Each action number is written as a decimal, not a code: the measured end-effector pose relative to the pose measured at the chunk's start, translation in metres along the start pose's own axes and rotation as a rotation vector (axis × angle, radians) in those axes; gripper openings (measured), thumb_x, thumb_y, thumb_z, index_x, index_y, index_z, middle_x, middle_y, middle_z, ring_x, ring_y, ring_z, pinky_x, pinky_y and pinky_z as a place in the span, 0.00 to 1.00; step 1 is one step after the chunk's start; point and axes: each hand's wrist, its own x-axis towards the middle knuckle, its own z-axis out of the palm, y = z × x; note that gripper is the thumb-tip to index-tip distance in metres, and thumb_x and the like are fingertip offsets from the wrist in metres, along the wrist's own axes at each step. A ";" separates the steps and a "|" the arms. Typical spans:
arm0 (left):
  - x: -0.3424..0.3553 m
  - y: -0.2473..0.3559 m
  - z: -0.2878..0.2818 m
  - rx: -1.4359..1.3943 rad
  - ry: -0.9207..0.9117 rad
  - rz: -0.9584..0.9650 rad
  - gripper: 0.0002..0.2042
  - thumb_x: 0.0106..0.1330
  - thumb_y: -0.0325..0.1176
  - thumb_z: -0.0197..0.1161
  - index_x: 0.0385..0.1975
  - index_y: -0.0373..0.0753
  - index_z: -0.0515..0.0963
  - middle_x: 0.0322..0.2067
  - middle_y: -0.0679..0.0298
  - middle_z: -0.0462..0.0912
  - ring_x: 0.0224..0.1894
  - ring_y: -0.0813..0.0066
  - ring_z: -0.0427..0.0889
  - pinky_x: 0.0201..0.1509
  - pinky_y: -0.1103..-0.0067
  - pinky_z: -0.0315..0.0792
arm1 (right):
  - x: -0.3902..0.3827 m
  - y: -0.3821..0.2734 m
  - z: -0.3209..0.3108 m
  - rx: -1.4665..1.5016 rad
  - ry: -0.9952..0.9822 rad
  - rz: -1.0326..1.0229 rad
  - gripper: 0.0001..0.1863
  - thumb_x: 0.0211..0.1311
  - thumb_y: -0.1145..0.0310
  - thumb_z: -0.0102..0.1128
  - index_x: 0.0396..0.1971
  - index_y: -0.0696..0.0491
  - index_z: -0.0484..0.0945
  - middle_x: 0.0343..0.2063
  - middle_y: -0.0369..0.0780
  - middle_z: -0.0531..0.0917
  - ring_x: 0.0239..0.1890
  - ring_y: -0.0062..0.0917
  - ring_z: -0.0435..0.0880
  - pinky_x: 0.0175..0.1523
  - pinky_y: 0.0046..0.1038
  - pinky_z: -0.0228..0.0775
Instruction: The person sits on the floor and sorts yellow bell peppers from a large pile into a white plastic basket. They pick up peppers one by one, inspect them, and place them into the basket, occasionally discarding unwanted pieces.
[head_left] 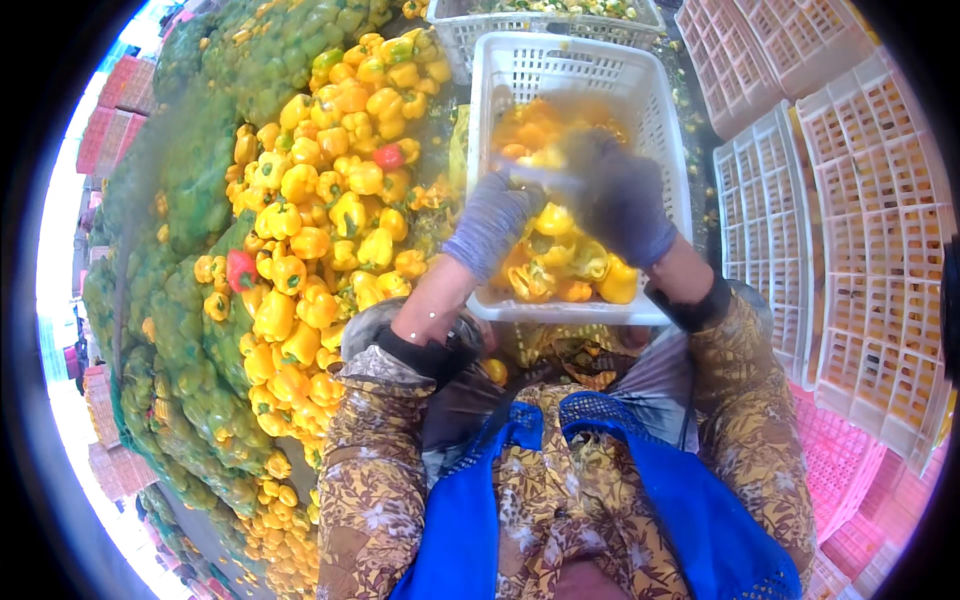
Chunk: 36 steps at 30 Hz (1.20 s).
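Both gloved hands are motion-blurred over the white slotted plastic crate [655, 120]. The left hand [492, 222] curls downward above yellow bell peppers [560, 262]; whether it grips one cannot be determined. The right hand [620, 195] is smeared, and its grip cannot be determined either. A pale blurred streak runs between the hands, unidentifiable. The peppers in the crate are glossy yellow, some tinged green, heaped at the near end. A loose pepper pile [320, 230] lies left, beside green mesh sacks [190, 170].
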 end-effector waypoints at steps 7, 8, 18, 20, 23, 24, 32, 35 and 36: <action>0.001 0.000 0.001 -0.095 -0.009 0.080 0.10 0.60 0.24 0.56 0.41 0.32 0.75 0.29 0.64 0.80 0.31 0.75 0.81 0.28 0.81 0.76 | 0.012 -0.004 -0.006 0.642 0.202 0.715 0.13 0.50 0.64 0.68 0.33 0.56 0.80 0.24 0.38 0.82 0.24 0.17 0.78 0.30 0.22 0.71; 0.006 -0.015 -0.001 0.235 -0.088 0.155 0.12 0.58 0.24 0.55 0.42 0.32 0.75 0.29 0.60 0.81 0.30 0.71 0.81 0.31 0.79 0.76 | 0.012 0.002 0.004 0.626 0.326 0.649 0.13 0.51 0.63 0.68 0.32 0.56 0.80 0.24 0.37 0.82 0.25 0.15 0.78 0.30 0.22 0.71; -0.040 0.028 -0.133 0.495 -0.213 0.353 0.27 0.57 0.30 0.62 0.58 0.37 0.66 0.43 0.56 0.79 0.42 0.69 0.80 0.47 0.76 0.74 | 0.013 0.071 -0.009 1.033 -0.074 0.871 0.14 0.54 0.65 0.57 0.37 0.58 0.74 0.19 0.34 0.77 0.19 0.19 0.71 0.27 0.21 0.64; -0.039 0.004 -0.191 0.194 -0.051 0.183 0.22 0.60 0.27 0.59 0.56 0.37 0.69 0.44 0.65 0.79 0.45 0.78 0.77 0.50 0.80 0.72 | 0.030 0.127 -0.008 1.418 0.148 0.836 0.19 0.58 0.66 0.54 0.47 0.59 0.68 0.22 0.34 0.76 0.18 0.15 0.68 0.25 0.17 0.61; -0.032 -0.124 -0.249 0.298 0.386 0.009 0.19 0.61 0.30 0.60 0.53 0.36 0.72 0.45 0.66 0.79 0.45 0.80 0.76 0.51 0.82 0.71 | 0.041 0.107 0.021 1.417 0.026 0.849 0.25 0.58 0.65 0.57 0.54 0.60 0.68 0.20 0.30 0.74 0.15 0.11 0.64 0.17 0.14 0.55; -0.035 -0.165 -0.257 0.529 0.364 -0.149 0.20 0.60 0.34 0.62 0.53 0.37 0.71 0.45 0.62 0.80 0.46 0.77 0.77 0.51 0.80 0.71 | 0.049 0.065 0.032 1.260 -0.084 0.919 0.24 0.58 0.65 0.58 0.53 0.60 0.69 0.21 0.31 0.75 0.14 0.09 0.63 0.17 0.13 0.54; 0.023 -0.265 -0.197 1.332 0.221 -0.577 0.39 0.48 0.52 0.66 0.61 0.44 0.61 0.54 0.55 0.69 0.49 0.57 0.76 0.50 0.65 0.71 | 0.037 0.004 0.050 0.717 -0.373 0.895 0.20 0.58 0.67 0.58 0.48 0.62 0.74 0.32 0.38 0.83 0.12 0.11 0.63 0.18 0.12 0.55; 0.038 -0.270 -0.194 1.293 0.232 -0.581 0.39 0.46 0.51 0.68 0.59 0.41 0.63 0.53 0.54 0.69 0.50 0.59 0.76 0.49 0.65 0.72 | 0.034 0.007 0.050 0.644 -0.437 0.922 0.19 0.58 0.68 0.58 0.48 0.60 0.74 0.34 0.40 0.83 0.16 0.11 0.69 0.22 0.12 0.61; 0.038 -0.259 -0.201 1.224 0.227 -0.568 0.39 0.45 0.51 0.68 0.58 0.41 0.64 0.52 0.54 0.69 0.50 0.60 0.76 0.49 0.65 0.72 | 0.036 0.006 0.049 0.663 -0.467 0.944 0.19 0.59 0.68 0.58 0.48 0.60 0.74 0.34 0.40 0.83 0.18 0.12 0.70 0.23 0.12 0.63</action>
